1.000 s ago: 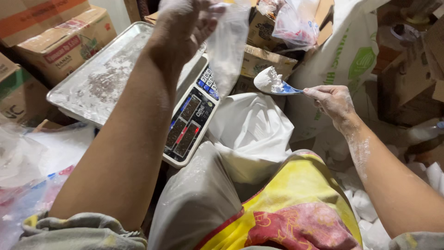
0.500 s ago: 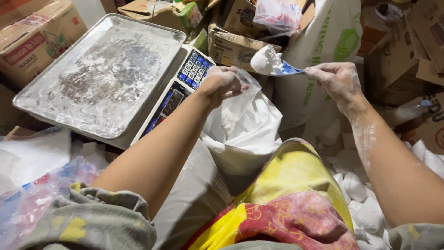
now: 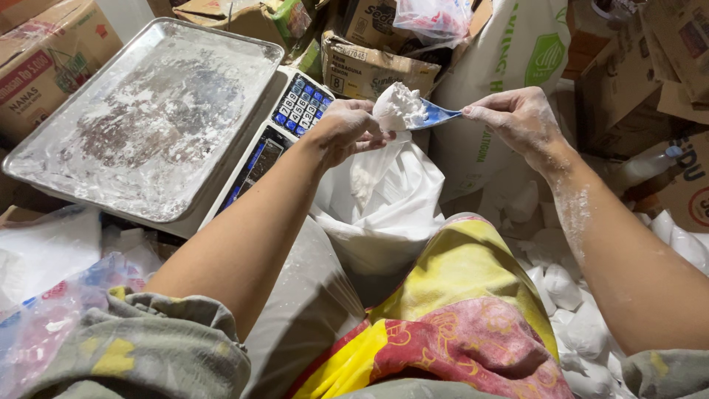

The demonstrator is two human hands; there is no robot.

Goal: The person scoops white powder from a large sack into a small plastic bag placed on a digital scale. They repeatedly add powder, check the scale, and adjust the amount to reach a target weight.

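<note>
Cardboard boxes (image 3: 373,70) and a white sack (image 3: 517,66) are crowding the background, with a flour-dusted metal tray (image 3: 140,118) sitting on a digital scale (image 3: 284,129) to my left. Since half a second ago, my right hand (image 3: 517,118) has been bringing the blue spoon (image 3: 432,114) leftward and lower, so its heap of white powder (image 3: 399,107) is now touching the mouth of the small clear bag (image 3: 369,174). My left hand (image 3: 347,129) is pinching that bag's rim, holding it open just in front of the scale's keypad. My right hand is gripping the spoon handle between thumb and fingers. Powder is sitting lumpy and piled high on the spoon bowl; some is already lying inside the bag.
</note>
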